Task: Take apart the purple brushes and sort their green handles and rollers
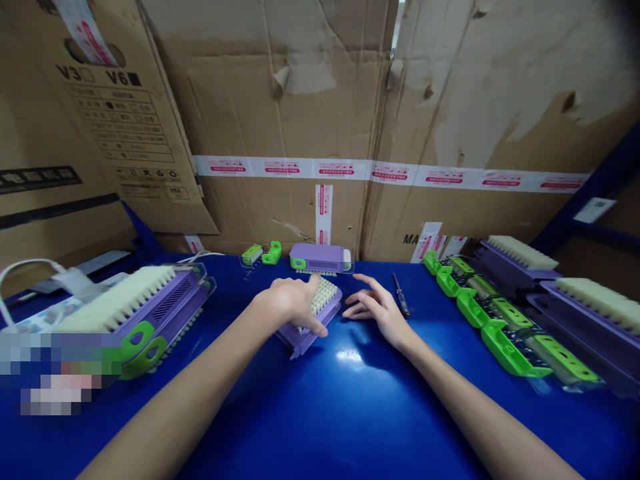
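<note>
My left hand (293, 301) is closed over a purple brush (320, 308) with pale bristles that lies bristles-up on the blue table (320, 400). My right hand (376, 305) rests just right of the brush with fingers spread, fingertips near its right end, holding nothing. Behind the brush lies a purple brush unit with a green end (321, 258).
A dark screwdriver (401, 295) lies right of my right hand. A row of green parts (493, 313) and purple brushes (520, 257) fills the right side. A stack of purple brushes (135, 303) stands at left. Small green pieces (263, 253) lie at the back. Cardboard boxes (320, 120) wall the rear.
</note>
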A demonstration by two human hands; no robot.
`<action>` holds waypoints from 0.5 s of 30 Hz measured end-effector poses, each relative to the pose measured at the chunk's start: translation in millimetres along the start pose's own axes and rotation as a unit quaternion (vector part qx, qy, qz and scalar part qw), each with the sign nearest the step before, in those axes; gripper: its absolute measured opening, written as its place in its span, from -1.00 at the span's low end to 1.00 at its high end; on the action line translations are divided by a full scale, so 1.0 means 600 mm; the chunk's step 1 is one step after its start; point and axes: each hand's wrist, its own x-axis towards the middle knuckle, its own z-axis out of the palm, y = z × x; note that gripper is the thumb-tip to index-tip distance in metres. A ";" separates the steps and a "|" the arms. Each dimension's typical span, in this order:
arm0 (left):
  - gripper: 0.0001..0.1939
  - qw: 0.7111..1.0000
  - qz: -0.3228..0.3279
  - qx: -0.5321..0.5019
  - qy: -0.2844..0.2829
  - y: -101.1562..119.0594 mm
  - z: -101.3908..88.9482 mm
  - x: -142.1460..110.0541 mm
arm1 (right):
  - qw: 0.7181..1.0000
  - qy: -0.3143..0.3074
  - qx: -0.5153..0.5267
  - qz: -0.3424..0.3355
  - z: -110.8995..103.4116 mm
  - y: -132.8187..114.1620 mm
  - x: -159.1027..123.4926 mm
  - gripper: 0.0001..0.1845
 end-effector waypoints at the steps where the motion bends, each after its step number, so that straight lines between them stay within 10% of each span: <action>1: 0.16 1.000 0.005 0.002 0.003 -0.002 0.002 0.001 | 1.000 0.001 0.000 0.000 0.000 0.000 0.000 -0.38; 5: 0.07 0.998 0.020 -0.017 0.053 -0.030 -0.023 0.002 | 1.000 0.004 -0.004 0.002 0.003 -0.001 -0.001 -0.37; 11: 0.02 0.974 -0.140 -0.016 0.177 -0.152 -0.109 0.002 | 1.000 0.009 -0.012 0.000 0.005 -0.001 0.001 -0.36; 15: -0.12 0.956 -0.209 0.008 0.206 -0.230 -0.109 0.021 | 1.000 0.008 -0.014 0.000 0.006 0.001 0.002 -0.38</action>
